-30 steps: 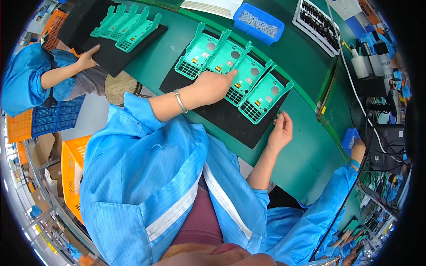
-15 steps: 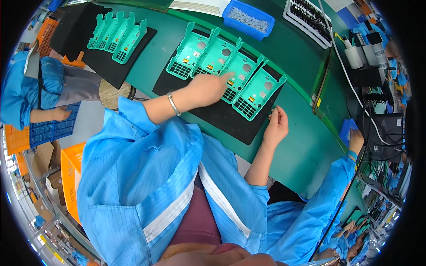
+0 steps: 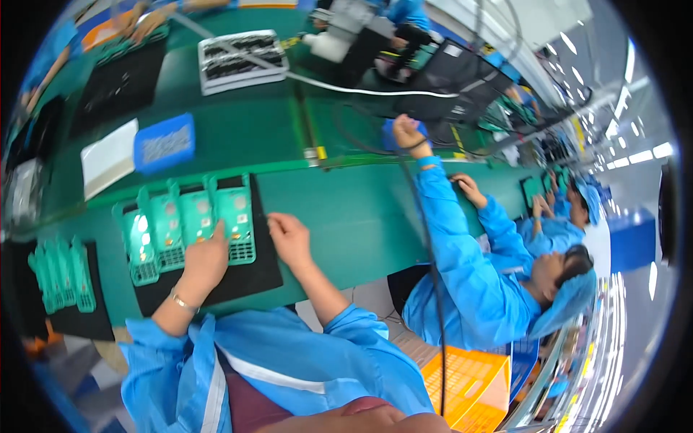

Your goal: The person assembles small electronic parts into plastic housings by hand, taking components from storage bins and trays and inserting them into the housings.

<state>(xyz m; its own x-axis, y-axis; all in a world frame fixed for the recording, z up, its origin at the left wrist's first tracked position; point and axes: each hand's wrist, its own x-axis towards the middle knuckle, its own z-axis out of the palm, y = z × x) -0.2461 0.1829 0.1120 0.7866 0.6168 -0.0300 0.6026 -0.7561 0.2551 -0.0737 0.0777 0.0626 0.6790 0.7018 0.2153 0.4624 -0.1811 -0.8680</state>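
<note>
Several green plastic housings [image 3: 234,220], each with a square-holed grid at its near end, stand side by side on a black mat [image 3: 216,286]. My left hand [image 3: 205,260], with a bracelet at the wrist, is over the two right-hand housings. Its index finger is stretched out onto a housing, the other fingers are curled, and I see nothing held. Just off the mat's right edge is my right hand [image 3: 291,239], closed with thumb and fingertips together. Whatever is between them is too small to make out.
More green housings [image 3: 63,274] stand on another mat at the left. Beyond the work strip are a blue bin [image 3: 164,143] of small pale parts, a white sheet [image 3: 108,159] and a white tray [image 3: 242,61] of dark parts. A co-worker [image 3: 469,267] reaches in at right; a black cable hangs between us.
The view has swung to the right, so the bench appears farther left and the co-worker shows more fully. My left index finger is still at the housings; my right hand stays closed beside the mat.
</note>
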